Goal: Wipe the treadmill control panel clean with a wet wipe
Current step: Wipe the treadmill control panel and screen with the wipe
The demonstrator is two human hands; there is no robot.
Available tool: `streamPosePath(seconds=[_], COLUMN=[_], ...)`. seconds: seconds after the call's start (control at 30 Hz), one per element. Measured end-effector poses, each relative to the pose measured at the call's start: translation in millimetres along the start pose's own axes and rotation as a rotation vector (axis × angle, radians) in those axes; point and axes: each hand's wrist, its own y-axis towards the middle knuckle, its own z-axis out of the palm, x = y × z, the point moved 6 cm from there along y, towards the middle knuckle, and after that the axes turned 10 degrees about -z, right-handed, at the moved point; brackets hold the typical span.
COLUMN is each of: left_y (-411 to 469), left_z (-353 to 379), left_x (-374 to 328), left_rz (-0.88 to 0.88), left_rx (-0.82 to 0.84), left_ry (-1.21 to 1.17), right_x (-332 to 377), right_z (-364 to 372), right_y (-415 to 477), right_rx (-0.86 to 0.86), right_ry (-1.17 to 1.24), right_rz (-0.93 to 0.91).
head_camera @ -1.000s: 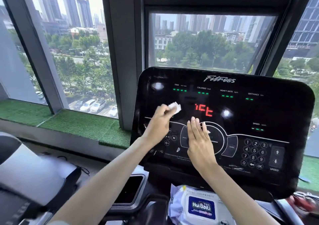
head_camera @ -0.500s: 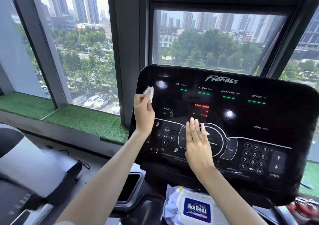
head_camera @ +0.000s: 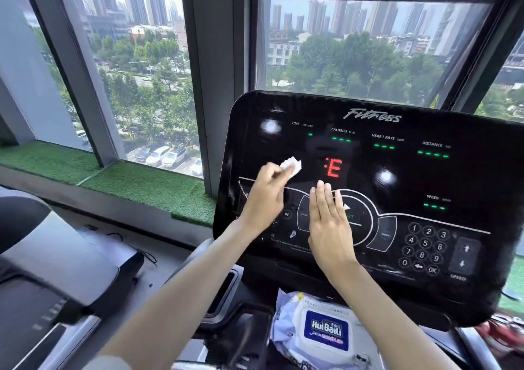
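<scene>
Midway, probably: the left hand (head_camera: 266,199) pinches the wet wipe (head_camera: 292,165) at the control panel's (head_camera: 425,177) left half; the right hand (head_camera: 329,225) lies flat, fingers straight; the keypad (head_camera: 425,249) side looks not yet wiped.

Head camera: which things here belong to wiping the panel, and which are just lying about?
Job: control panel, wet wipe pinched in left hand, right hand flat on panel, wipes pack.
Lying about: grey machine at left, green turf.

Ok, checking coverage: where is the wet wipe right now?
Head view: the wet wipe is pinched in the left hand at the left-centre of the control panel, just left of the red E readout, above the flat right hand.
</scene>
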Motion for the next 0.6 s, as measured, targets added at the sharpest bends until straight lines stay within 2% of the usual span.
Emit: streamPosePath(seconds=[0.03, 0.13, 0.17, 0.2, 0.27, 0.3, 0.33, 0.37, 0.43, 0.47, 0.5, 0.53, 0.6], left_y=[4.2, 7.9, 4.9, 2.4, -9.1, -10.4, -5.4, 2.5, 15.0, 15.8, 17.3, 18.5, 10.2], left_z=[-3.6, -21.4, -17.9, -9.1, 12.4, 13.6, 10.1, 3.0, -19.2, -23.0, -19.1, -9.5, 11.8], left_x=[9.9, 41.3, 34.3, 17.9, -13.2, -16.3, -9.2, 3.5, 30.5, 35.0, 28.2, 12.9, -14.2], left_rz=[-0.018, -0.456, -0.491, -0.395, -0.042, 0.062, 0.072, -0.008, -0.351, -0.475, -0.477, -0.354, 0.013], left_rx=[-0.012, -0.272, -0.276, -0.206, 0.019, 0.094, 0.108, 0.045, -0.214, -0.289, -0.279, -0.198, 0.014], left_ry=[0.007, -0.119, -0.124, -0.086, -0.03, -0.023, -0.018, -0.021, -0.078, -0.113, -0.115, -0.074, -0.007], right_x=[0.1, -0.2, -0.3, -0.3, -0.7, -0.9, -0.8, -0.7, -0.2, 0.2, 0.5, 0.5, -0.2], right_z=[0.4, 3.5, 3.8, 3.4, 2.7, 2.9, 3.5, 4.3, 5.3, 5.5, 5.3, 4.6, 3.5], right_y=[-0.2, -0.4, -0.7, -0.8, -1.2, -1.4, -1.6, -1.7, -1.6, -1.7, -1.5, -1.5, -1.2], right_rx=[0.002, 0.011, 0.008, 0.003, -0.007, -0.008, -0.004, 0.002, 0.005, 0.01, 0.02, 0.032, 0.064], right_ry=[0.004, -0.005, -0.007, -0.005, -0.01, -0.012, -0.01, -0.009, -0.011, -0.017, -0.026, -0.036, -0.053], right_rz=[-0.001, 0.009, 0.012, 0.012, 0.0, -0.006, -0.01, -0.009, -0.004, -0.003, -0.003, -0.004, -0.006])
